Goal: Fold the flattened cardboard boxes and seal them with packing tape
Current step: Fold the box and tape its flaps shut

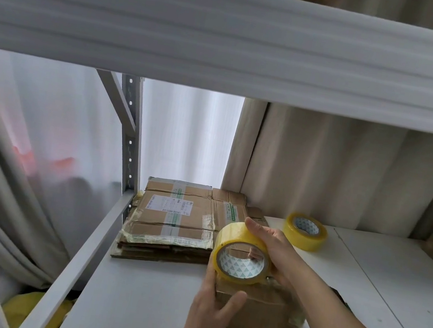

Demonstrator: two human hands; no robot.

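Head view showed the folded box (256, 313) on the shelf (128, 306), the right hand (278, 251) gripping a tape roll (241, 254) at its top and the left hand (211, 306) clasping its side: sealing seemed barely begun. A flattened stack (174, 222) waited just behind. The upper shelf (230, 37) hung overhead; a spare roll (305, 231) lay near.

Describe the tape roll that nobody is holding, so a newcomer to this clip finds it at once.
Start at the white shelf board and look to its back, near the beige curtain. The spare yellow tape roll lies flat there, right of the flattened brown cardboard stack. Unlike the held yellow tape roll, no hand touches it.
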